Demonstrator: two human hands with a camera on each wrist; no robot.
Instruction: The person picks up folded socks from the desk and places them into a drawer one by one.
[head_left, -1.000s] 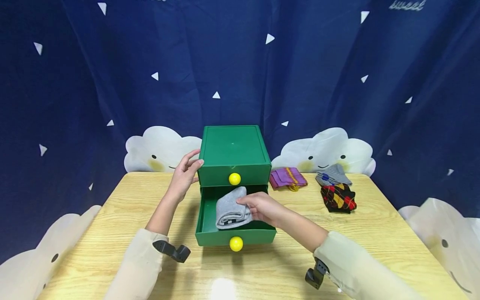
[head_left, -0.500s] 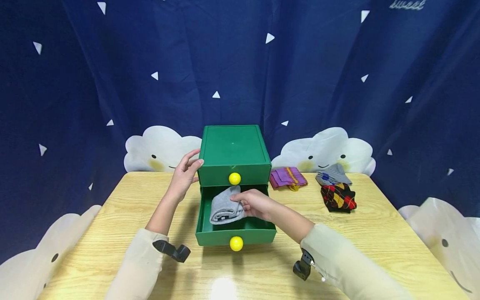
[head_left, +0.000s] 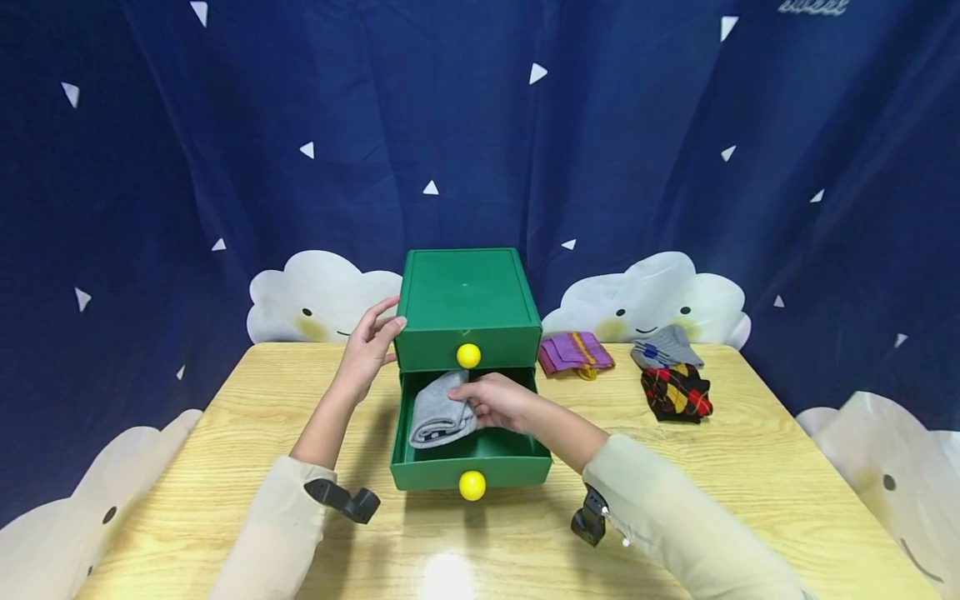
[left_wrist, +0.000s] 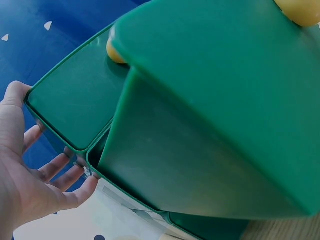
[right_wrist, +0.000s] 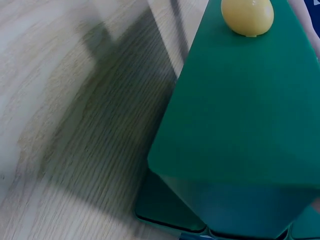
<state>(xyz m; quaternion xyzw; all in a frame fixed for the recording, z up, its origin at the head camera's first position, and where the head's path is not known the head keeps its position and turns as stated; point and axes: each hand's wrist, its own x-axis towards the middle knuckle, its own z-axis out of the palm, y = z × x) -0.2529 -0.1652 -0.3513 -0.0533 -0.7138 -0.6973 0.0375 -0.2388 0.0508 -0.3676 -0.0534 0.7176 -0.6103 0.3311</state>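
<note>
A green two-drawer box [head_left: 467,300] stands mid-table, its lower drawer [head_left: 470,472] pulled out toward me. My left hand [head_left: 369,346] rests with straight fingers against the box's upper left corner; the same left hand [left_wrist: 35,172] shows in the left wrist view touching the box [left_wrist: 200,115]. My right hand [head_left: 491,401] reaches into the open drawer and holds a folded grey sock [head_left: 435,412] at the drawer's left side. In the right wrist view only the drawer front [right_wrist: 240,125] and its yellow knob [right_wrist: 248,16] show; the hand is hidden there.
Yellow knobs sit on the upper drawer [head_left: 468,356] and the lower drawer [head_left: 472,485]. Purple socks [head_left: 574,353], grey-blue socks [head_left: 666,348] and red-black argyle socks [head_left: 677,393] lie on the wooden table [head_left: 750,483] to the right. A blue curtain [head_left: 225,125] hangs behind.
My right hand has carried the grey sock to the left and deeper into the lower drawer. The left hand has stayed on the box.
</note>
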